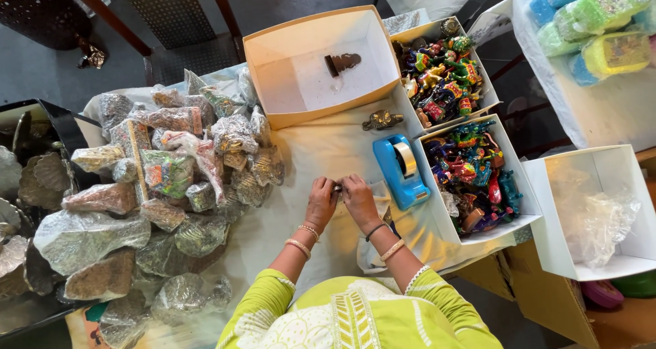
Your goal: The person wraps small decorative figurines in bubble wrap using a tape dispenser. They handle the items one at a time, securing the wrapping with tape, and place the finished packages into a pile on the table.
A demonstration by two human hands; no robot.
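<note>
My left hand (321, 200) and my right hand (358, 197) meet over the middle of the worktop (328, 151), fingers curled in together around a small item (337, 188) pinched between them. It is mostly hidden by my fingers, so I cannot tell what it is beyond something small with a bit of clear wrap about it.

I judge the main risk is the piece slipping out of so tight a pinch and dropping onto the cloth, since the wrap looks slick. The blue tape dispenser (402, 170) sits just beside my right hand, and an elbow swing could knock it into the white box of painted figures (471, 175) at the right edge.

A small brass figure (382, 120) stands near the far side, smooth and dull gold. Behind it an open cardboard box (321, 65) holds one dark brown piece (342, 62). Toward the left edge lies a heap of wrapped bundles (171, 178), crinkled plastic over lumpy shapes with a metallic sheen. A second box of figures (441, 75) sits at the far right, glossy and bright in reds, greens and blues.
</note>
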